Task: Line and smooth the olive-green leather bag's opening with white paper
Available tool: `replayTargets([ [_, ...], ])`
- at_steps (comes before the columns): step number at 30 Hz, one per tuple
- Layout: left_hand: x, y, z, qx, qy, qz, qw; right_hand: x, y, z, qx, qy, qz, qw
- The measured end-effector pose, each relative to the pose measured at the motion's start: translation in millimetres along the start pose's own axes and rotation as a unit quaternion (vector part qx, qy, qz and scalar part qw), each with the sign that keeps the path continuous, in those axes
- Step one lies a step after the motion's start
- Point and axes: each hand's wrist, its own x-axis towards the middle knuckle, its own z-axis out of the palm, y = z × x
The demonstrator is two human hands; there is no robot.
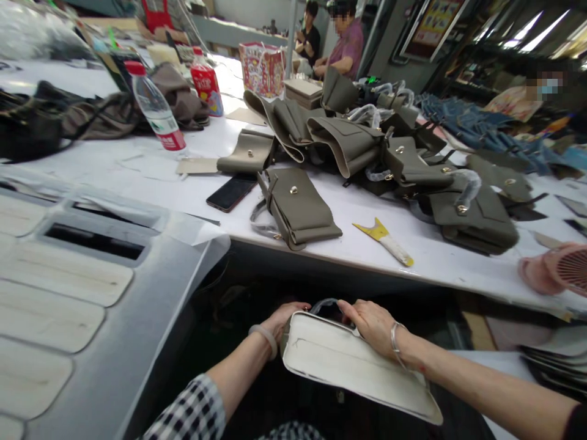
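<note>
Two hands of ours hold a pale bag panel [353,366] low in the near middle of the scene, below the near edge of the white table [151,177]. Our left hand [285,318] grips the panel's far left corner, its fingers curled and pressed together around the edge. Our right hand [371,324] lies on the panel's far edge, fingers close together and bent over a clear plastic-wrapped handle [323,304] that arches between both hands. We wear a bangle on each wrist.

On the table just beyond, a folded olive bag [298,208] lies beside a dark phone [230,193] on its left and a yellow scraper [385,240] on its right. More olive bags [403,165] are heaped farther back, and a water bottle [156,110] stands at the far left.
</note>
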Motion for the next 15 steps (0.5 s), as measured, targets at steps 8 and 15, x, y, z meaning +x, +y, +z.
replayTargets([
  [8,-10.0,4.7,6.0,0.010,0.044,-0.018,0.999,1.5,-6.5,-2.9,0.009,-0.034,-0.104,0.994],
  [15,-6.0,9.6,5.5,0.009,0.068,-0.023,0.997,4.2,-3.1,-2.8,0.026,-0.045,-0.177,0.983],
])
